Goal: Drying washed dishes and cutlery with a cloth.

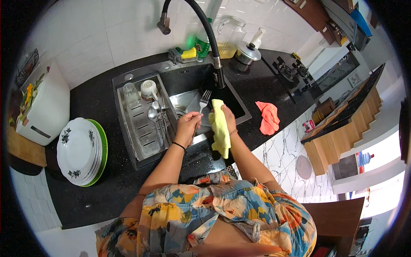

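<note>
My left hand (188, 128) grips a metal fork (204, 101) by its handle, tines pointing up, over the front of the black sink (192, 78). Beside it on the right, my right hand (228, 117) holds a yellow cloth (221, 131) that hangs over the sink's front rim. The fork and the cloth are apart. On the metal drain tray (141, 138) left of the basin lie spoons (153, 113) and forks, with an upturned glass (131, 92) and an upturned patterned mug (148, 89) behind them.
A black faucet (208, 29) arches over the basin. White floral plates (77, 151) are stacked on a green plate (103, 151) at the left. An orange cloth (269, 117) lies right of the sink. Behind stand a glass pitcher (229, 38), a lidded pot (248, 54) and a yellow sponge (188, 53).
</note>
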`<act>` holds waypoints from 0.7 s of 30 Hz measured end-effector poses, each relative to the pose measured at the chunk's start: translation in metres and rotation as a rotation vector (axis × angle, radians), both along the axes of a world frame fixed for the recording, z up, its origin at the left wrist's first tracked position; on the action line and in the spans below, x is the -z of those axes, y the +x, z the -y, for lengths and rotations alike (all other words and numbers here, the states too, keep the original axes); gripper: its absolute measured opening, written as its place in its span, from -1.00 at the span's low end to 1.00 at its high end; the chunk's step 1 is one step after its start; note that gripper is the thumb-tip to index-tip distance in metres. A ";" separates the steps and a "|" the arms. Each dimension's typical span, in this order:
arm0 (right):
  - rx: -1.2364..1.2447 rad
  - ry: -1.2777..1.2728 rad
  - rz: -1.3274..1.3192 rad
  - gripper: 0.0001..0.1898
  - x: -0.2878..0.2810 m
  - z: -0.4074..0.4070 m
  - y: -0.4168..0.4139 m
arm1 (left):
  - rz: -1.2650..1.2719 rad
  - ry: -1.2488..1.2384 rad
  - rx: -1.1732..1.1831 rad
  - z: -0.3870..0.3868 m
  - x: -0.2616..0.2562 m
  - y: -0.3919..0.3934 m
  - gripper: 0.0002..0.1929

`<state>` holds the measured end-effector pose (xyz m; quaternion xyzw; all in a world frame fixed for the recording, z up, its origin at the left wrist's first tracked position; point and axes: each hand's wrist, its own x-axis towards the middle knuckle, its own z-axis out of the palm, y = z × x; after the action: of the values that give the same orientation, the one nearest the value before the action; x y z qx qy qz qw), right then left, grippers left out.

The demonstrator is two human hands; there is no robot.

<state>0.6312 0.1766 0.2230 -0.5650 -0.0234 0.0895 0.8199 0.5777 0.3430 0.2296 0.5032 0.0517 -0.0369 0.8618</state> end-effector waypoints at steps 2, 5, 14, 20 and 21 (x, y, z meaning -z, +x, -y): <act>-0.036 0.104 -0.054 -0.65 -0.009 -0.031 -0.022 | 0.079 -0.084 -0.059 0.004 0.008 0.002 -0.83; 0.021 -0.301 -0.029 -0.60 -0.013 -0.065 -0.040 | -0.046 -0.211 -0.113 0.007 -0.003 -0.003 -0.77; -0.193 -0.532 -0.156 -0.56 -0.034 -0.063 -0.046 | -0.125 -0.382 -0.052 -0.010 0.000 0.002 -0.77; -0.231 -0.460 -0.150 -0.63 -0.028 -0.045 -0.061 | -0.120 -0.384 -0.004 -0.005 -0.002 0.001 -0.79; -0.227 -0.461 -0.156 -0.63 -0.027 -0.044 -0.063 | -0.127 -0.386 -0.001 -0.004 -0.005 -0.001 -0.79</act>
<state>0.5682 0.2204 0.2502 -0.7218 -0.0023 0.2274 0.6537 0.5769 0.3470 0.2350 0.3252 0.0980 -0.0774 0.9374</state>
